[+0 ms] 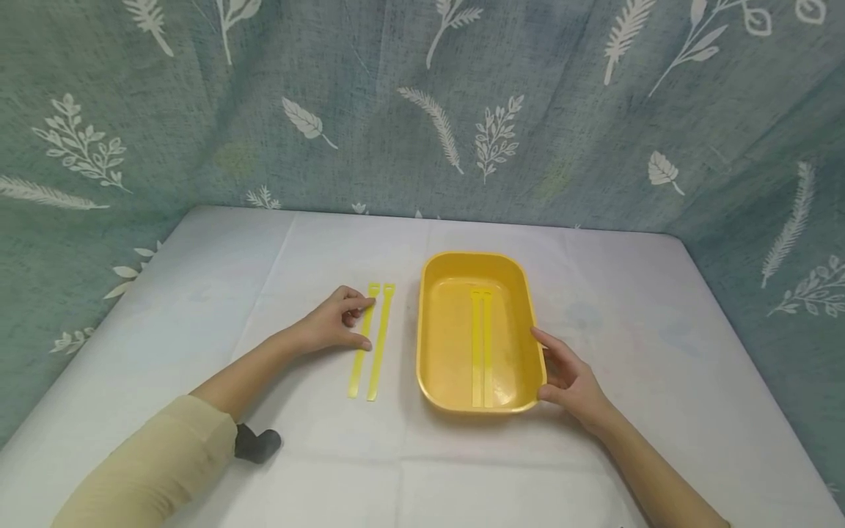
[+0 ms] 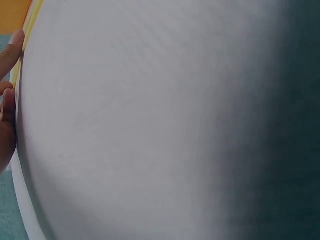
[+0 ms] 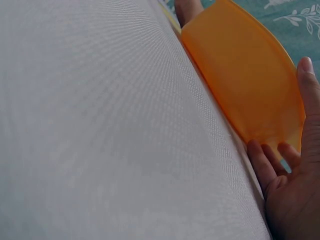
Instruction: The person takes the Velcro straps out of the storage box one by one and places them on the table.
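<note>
My left hand [image 1: 333, 323] reaches over a flat yellow strip [image 1: 355, 374] with a slotted end, thumb and forefinger spread and touching it. A second, similar strip [image 1: 378, 348] lies just to its right on the white cloth. In the left wrist view only some fingers [image 2: 15, 42] show, at the left edge. The fingertips of my right hand [image 1: 574, 385] rest against the right side of a yellow tray [image 1: 429, 400], the thumb near its front corner. Two more yellow strips [image 1: 482, 352] lie side by side in the tray. In the right wrist view the fingers look loosely bent beside the tray's wall [image 3: 245, 75].
A white cloth [image 1: 317, 484] covers the table. Behind and beside it hangs a green-blue curtain [image 1: 370, 147] with white leaf patterns. By the left sleeve [image 1: 152, 462] sits a small black object [image 1: 259, 444], probably the wrist camera.
</note>
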